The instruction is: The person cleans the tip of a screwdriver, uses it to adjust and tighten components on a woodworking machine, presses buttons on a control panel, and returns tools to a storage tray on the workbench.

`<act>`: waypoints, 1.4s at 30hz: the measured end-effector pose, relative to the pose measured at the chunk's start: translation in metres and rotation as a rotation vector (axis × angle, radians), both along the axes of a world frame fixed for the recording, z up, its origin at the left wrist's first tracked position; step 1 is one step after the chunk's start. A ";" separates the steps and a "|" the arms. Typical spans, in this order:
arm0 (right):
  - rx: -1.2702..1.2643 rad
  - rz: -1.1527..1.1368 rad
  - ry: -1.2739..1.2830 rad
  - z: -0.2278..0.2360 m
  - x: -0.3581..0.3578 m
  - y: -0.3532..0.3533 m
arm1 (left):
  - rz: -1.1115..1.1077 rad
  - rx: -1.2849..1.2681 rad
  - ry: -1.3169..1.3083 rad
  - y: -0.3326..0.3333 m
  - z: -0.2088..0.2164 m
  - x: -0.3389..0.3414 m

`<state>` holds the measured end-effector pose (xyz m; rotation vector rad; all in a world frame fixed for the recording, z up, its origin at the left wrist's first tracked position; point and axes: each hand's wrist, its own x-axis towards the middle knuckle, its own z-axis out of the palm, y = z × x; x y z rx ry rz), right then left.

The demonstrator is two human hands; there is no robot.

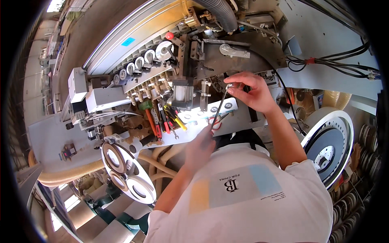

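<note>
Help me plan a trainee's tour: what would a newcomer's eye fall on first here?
Probably the large white wheel with a dark disc at the right. Left of it, near the centre, the right hand pinches the upper end of a thin dark rod, with the blurred left hand at its lower end. A bright red knob stands out on the machine, upper left of centre.

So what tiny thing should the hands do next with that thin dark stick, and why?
Maybe the left hand should gently steady the thin dark rod. It grips the rod's lower part, while the upper end reaches the small shiny piece at the right hand's fingertips. Whether rod and piece are joined is too small to tell.
</note>
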<state>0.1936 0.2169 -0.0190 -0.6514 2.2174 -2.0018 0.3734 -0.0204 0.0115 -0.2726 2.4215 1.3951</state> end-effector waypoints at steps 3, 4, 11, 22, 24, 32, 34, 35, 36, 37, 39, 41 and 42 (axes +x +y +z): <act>0.037 -0.058 0.207 -0.006 -0.001 0.000 | -0.026 -0.027 0.041 0.001 0.002 -0.003; 0.039 -0.056 0.207 -0.007 -0.001 0.000 | -0.024 -0.025 0.040 0.001 0.002 -0.003; -0.363 -0.106 -0.480 0.003 0.004 -0.010 | 0.017 -0.018 0.031 0.001 0.002 -0.006; -0.344 -0.028 -0.725 -0.012 0.015 -0.019 | -0.004 -0.091 0.287 -0.005 -0.019 0.011; -0.516 -0.069 -0.803 -0.018 0.023 -0.029 | 0.030 -0.084 0.230 -0.004 -0.020 0.014; -0.548 -0.184 -0.592 -0.025 0.031 -0.045 | 0.171 0.308 0.044 -0.006 -0.025 0.020; -0.422 -0.133 -0.405 -0.029 0.026 -0.033 | 0.162 0.396 -0.072 -0.012 -0.027 0.021; -0.418 -0.126 -0.409 -0.029 0.021 -0.025 | 0.187 0.505 -0.158 -0.015 -0.029 0.022; -0.193 -0.047 -0.157 -0.025 0.013 -0.016 | 0.212 0.615 -0.243 -0.017 -0.031 0.022; 0.031 0.032 0.097 -0.023 0.007 -0.008 | 0.218 0.618 -0.243 -0.019 -0.029 0.020; 0.087 0.090 0.123 -0.022 0.003 -0.006 | 0.315 0.890 -0.455 -0.022 -0.021 0.012; 0.018 0.055 0.022 -0.019 0.008 -0.014 | 0.324 0.933 -0.465 -0.023 -0.020 0.010; 0.022 0.059 0.023 -0.017 0.010 -0.019 | 0.331 0.969 -0.476 -0.023 -0.021 0.010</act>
